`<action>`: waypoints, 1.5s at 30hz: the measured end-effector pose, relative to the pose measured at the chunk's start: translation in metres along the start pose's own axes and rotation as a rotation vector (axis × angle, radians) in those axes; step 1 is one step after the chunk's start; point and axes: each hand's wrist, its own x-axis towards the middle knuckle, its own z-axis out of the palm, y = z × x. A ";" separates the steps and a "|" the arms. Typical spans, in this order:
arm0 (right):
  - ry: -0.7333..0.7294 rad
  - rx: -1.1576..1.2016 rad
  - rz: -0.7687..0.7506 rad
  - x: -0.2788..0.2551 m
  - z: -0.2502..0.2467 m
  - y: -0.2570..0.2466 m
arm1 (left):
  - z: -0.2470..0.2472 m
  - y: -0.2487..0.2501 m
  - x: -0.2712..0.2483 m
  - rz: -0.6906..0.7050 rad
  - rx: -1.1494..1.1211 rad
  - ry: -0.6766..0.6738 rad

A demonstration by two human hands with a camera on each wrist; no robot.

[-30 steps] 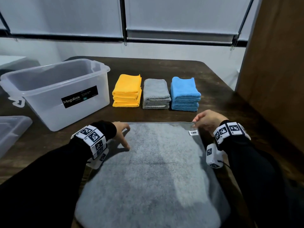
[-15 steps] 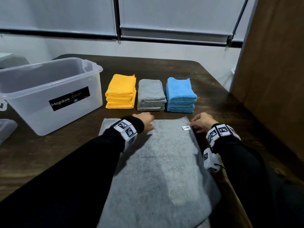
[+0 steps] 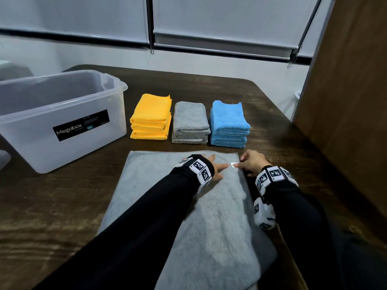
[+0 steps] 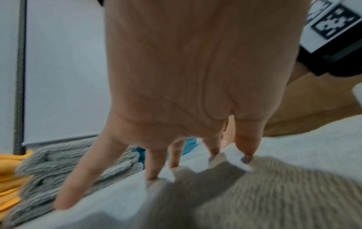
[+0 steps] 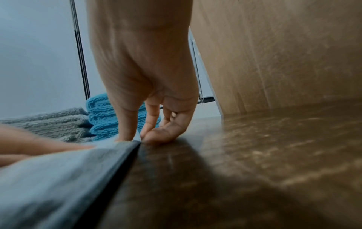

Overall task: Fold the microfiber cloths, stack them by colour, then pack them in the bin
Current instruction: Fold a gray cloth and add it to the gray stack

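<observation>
A person's left hand [image 3: 211,168] is lying flat, fingers straight and spread, on a large grey microfibre cloth [image 3: 167,206] spread across the dark wooden table [image 3: 272,122], while the right hand [image 3: 251,164] is pinching the cloth's far right corner beside its small white label [image 3: 233,164]; the right wrist view is showing thumb on top and fingertips at the table edge of the fabric, though blur is making the exact hold a little uncertain. Beyond the cloth, three folded stacks are waiting side by side: a yellow stack [image 3: 151,118], a grey stack [image 3: 190,123] and a blue stack [image 3: 229,124], with the clear plastic Megabox bin [image 3: 62,120] standing to their left. The risks, judging from this layout: the near end of the cloth is hanging over the table's edge and could be dragging the fabric askew as the corner is lifted, leaving a crooked fold, and a wide sweep of the arm could be toppling the neighbouring stacks.
</observation>
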 end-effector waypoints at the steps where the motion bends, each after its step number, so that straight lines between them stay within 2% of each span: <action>1: 0.002 -0.042 -0.007 0.000 0.000 -0.002 | -0.002 -0.003 -0.001 0.011 -0.025 -0.007; 4: 0.015 -0.108 -0.031 -0.004 -0.001 -0.009 | -0.011 -0.010 -0.014 0.025 -0.067 -0.017; 8: 0.006 -0.223 -0.094 -0.024 -0.002 -0.020 | -0.021 -0.026 -0.043 -0.044 -0.039 0.007; 13: -0.057 -0.541 -0.234 -0.077 0.003 -0.034 | -0.009 -0.028 -0.098 0.103 -0.148 0.157; 15: -0.123 -0.614 -0.299 -0.105 0.007 -0.039 | 0.000 -0.026 -0.127 0.169 -0.155 0.153; 19: -0.307 -0.728 -0.461 -0.168 0.013 -0.046 | 0.025 -0.025 -0.176 0.191 -0.062 -0.054; 22: -0.540 -0.754 -0.534 -0.209 0.019 -0.042 | 0.047 -0.024 -0.205 0.222 -0.084 -0.079; 24: -0.618 -0.804 -0.559 -0.226 0.024 -0.033 | 0.060 -0.021 -0.219 0.240 -0.128 -0.107; 27: -0.573 -0.897 -0.557 -0.238 0.032 -0.025 | 0.076 -0.014 -0.231 0.229 -0.150 -0.207; 30: -0.549 -0.933 -0.544 -0.242 0.038 -0.029 | 0.080 -0.010 -0.230 0.209 -0.103 -0.230; 34: -0.484 -0.953 -0.547 -0.250 0.046 -0.031 | 0.081 -0.002 -0.227 0.183 -0.047 -0.180; 37: -0.401 -0.947 -0.690 -0.259 0.049 -0.031 | 0.085 0.000 -0.227 0.161 -0.016 -0.095; 39: -0.431 -0.880 -0.763 -0.263 0.050 -0.033 | 0.087 -0.002 -0.227 0.174 -0.036 -0.087; 41: -0.490 -0.875 -0.748 -0.265 0.053 -0.033 | 0.089 -0.002 -0.226 0.178 -0.026 -0.121; 45: -0.512 -1.001 -0.771 -0.269 0.059 -0.032 | 0.089 -0.004 -0.222 0.197 0.027 -0.087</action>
